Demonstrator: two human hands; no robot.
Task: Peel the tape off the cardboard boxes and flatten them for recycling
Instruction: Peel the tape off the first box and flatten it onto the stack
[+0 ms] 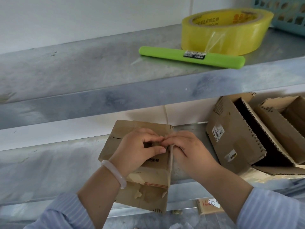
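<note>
A small brown cardboard box (145, 184) with torn paper patches and red print lies on the lower metal shelf (49, 166), in the middle of the head view. My left hand (140, 149), with a pale bangle on the wrist, rests on top of the box with fingers curled, pinching at its upper right part. My right hand (186, 147) meets it fingertip to fingertip and pinches a narrow strip of tape (170, 156) that runs down the box's right edge.
Two open cardboard boxes (244, 138) lie on their sides at the right of the lower shelf. On the upper metal shelf (82, 66) sit a yellow tape roll (226, 30), a green utility knife (191, 57) and a teal basket (287, 15). A labelled flat piece of cardboard (209, 205) lies below.
</note>
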